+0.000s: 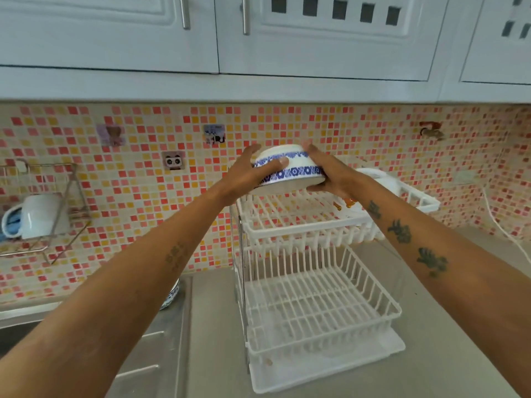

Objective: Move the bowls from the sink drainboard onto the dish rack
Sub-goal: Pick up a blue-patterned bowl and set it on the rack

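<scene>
**First bowl held over the top tier, racks otherwise bare**

Both tiers of the white dish rack [316, 308] showed no bowls resting in them, so as far as the view went, nothing had yet been set down. One bowl [290, 168], white with blue floral bands, was upside down in the air, tilted a little, directly above the back part of the rack's upper tier and not visibly touching it. This looked like the placing step of the first bowl, close to its finish.

The left hand [247, 173] was clamped on the bowl's left side, thumb laid across the blue band and fingers curled round the far wall. The right hand [327, 173] pressed against the right side, fingers up along the wall and palm near the rim. The bowl sat between the two hands, both touching it.

Down by the left forearm, on the steel drainboard [161, 340] next to the sink, a sliver of a second bowl [171, 294] with a blue pattern peeked out, mostly hidden by the arm. At least that one seemed left to move; whether more lay behind the arm could not be told.
</scene>
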A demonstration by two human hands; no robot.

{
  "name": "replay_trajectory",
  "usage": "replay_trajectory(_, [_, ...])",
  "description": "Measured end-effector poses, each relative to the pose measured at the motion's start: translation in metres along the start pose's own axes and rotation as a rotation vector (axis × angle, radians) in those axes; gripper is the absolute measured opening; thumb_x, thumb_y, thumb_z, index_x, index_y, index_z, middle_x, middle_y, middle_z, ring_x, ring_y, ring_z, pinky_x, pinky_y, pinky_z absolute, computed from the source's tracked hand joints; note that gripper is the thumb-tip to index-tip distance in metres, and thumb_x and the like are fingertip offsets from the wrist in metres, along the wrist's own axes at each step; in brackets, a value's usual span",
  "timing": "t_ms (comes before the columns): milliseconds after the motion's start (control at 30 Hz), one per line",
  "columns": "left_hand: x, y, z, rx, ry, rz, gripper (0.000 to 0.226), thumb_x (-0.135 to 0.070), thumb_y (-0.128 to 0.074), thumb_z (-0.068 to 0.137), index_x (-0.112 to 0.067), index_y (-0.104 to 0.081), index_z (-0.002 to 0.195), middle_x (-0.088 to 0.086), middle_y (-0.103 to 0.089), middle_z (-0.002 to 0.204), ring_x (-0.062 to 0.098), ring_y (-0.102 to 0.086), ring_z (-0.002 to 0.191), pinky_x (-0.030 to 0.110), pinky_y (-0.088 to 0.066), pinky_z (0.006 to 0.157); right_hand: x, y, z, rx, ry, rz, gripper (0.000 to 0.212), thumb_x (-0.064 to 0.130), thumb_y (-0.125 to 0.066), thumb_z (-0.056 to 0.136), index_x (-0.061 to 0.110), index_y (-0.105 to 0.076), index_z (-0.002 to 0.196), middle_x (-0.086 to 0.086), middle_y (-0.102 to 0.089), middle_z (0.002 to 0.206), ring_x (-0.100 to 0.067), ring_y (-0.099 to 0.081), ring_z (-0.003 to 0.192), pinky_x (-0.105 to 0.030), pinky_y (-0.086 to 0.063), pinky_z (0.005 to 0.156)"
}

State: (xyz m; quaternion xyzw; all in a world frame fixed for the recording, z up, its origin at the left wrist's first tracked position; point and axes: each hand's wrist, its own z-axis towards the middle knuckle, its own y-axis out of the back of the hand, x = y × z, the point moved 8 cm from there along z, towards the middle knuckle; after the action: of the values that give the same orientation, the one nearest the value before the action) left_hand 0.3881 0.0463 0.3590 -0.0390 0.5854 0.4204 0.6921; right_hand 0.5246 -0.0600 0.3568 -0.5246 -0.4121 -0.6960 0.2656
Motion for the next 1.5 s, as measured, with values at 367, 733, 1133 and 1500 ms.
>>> replay_trajectory(367, [0.013, -0.02, 0.016, 0.162, 0.02, 0.409, 0.108, -0.06, -0.077, 0.069, -0.019, -0.023, 0.153, 0.0, -0.051, 0.133, 0.019, -0.06, 0.108, 0.028, -0.053, 0.089, -0.045, -0.011, 0.014, 0.27, -0.142, 0.11, 0.027, 0.041, -0.05, 0.094, 0.023, -0.061, 0.111, -0.002, -0.069, 0.105, -0.019, -0.065, 0.088, -0.035, -0.054, 0.082])
replay_trajectory(733, [0.023, -0.037, 0.015, 0.267, -0.003, 0.807, 0.126, -0.08, -0.073, 0.05, -0.02, -0.026, 0.151, 0.004, -0.041, 0.147, 0.025, -0.046, 0.13, 0.038, -0.043, 0.107, -0.054, -0.004, 0.02, 0.279, -0.076, -0.074, 0.044, 0.026, -0.065, 0.088, 0.008, -0.056, 0.127, -0.009, -0.065, 0.123, -0.021, -0.062, 0.106, -0.031, -0.052, 0.084])
replay_trajectory(1133, [0.024, -0.041, 0.011, 0.232, -0.073, 0.897, 0.109, -0.078, -0.074, 0.047, -0.026, -0.043, 0.137, 0.0, -0.049, 0.12, 0.02, -0.055, 0.105, 0.037, -0.052, 0.093, -0.065, -0.009, 0.025, 0.351, -0.094, -0.145, 0.03, 0.023, -0.066, 0.088, 0.022, -0.057, 0.116, -0.001, -0.065, 0.119, -0.023, -0.057, 0.117, -0.04, -0.045, 0.102])
replay_trajectory(1500, [0.022, -0.042, 0.005, 0.206, -0.043, 0.893, 0.109, -0.065, -0.081, 0.057, -0.02, -0.035, 0.145, 0.004, -0.046, 0.132, 0.023, -0.055, 0.114, 0.036, -0.05, 0.095, -0.07, -0.014, 0.019, 0.334, -0.146, -0.186, 0.044, 0.029, -0.059, 0.091, 0.027, -0.042, 0.131, 0.0, -0.055, 0.126, -0.021, -0.052, 0.116, -0.034, -0.043, 0.095])
